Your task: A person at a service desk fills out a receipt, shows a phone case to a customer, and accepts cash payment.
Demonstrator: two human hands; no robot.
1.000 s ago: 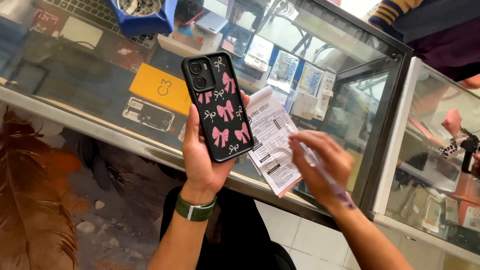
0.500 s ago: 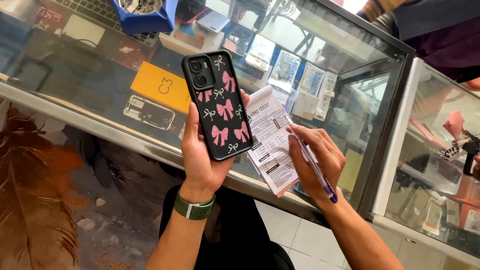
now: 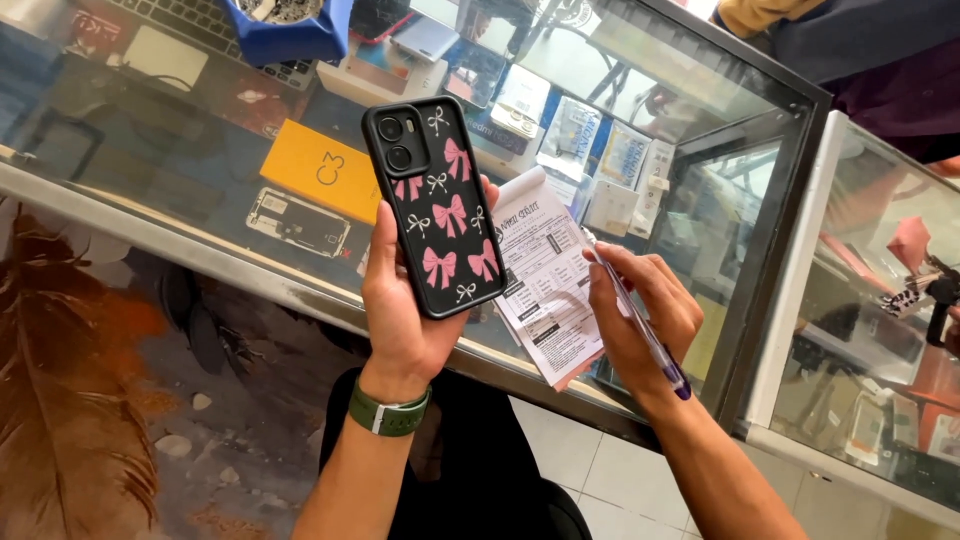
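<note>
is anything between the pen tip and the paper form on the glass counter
Nothing visible does. The right hand holds the pen with its tip right over the printed form. The phone in the left hand sits beside the form, covering only its left edge.

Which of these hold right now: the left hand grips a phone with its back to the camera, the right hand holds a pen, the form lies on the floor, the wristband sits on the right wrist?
1. The left hand holds a black phone case with pink and white bows, camera side up. True.
2. The right hand holds a clear pen with a purple end. True.
3. The white printed paper form lies on the floor. False: it rests on the glass display counter.
4. The green wristband is on the right wrist. False: it is on the left wrist.
</note>
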